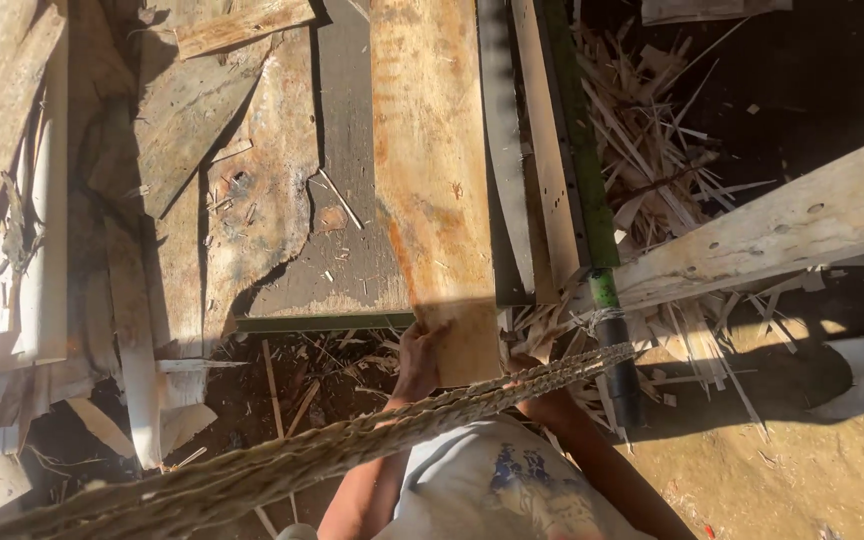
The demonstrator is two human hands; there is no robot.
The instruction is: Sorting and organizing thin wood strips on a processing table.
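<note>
Plank (432, 170) is lying on the workbench (342, 270); left hand (420, 352) is gripping its near end, right hand's grip hidden behind it.

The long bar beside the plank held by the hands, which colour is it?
The bar is green, seen in the head view.

Left hand (420, 352) gripping near end of long orange-stained plank (430, 170) lying on grey bench top (347, 250). Right hand hidden beneath plank. Braided rope (282, 470) crossing in front of forearms; wood shavings (652, 130) heaped at right.
</note>
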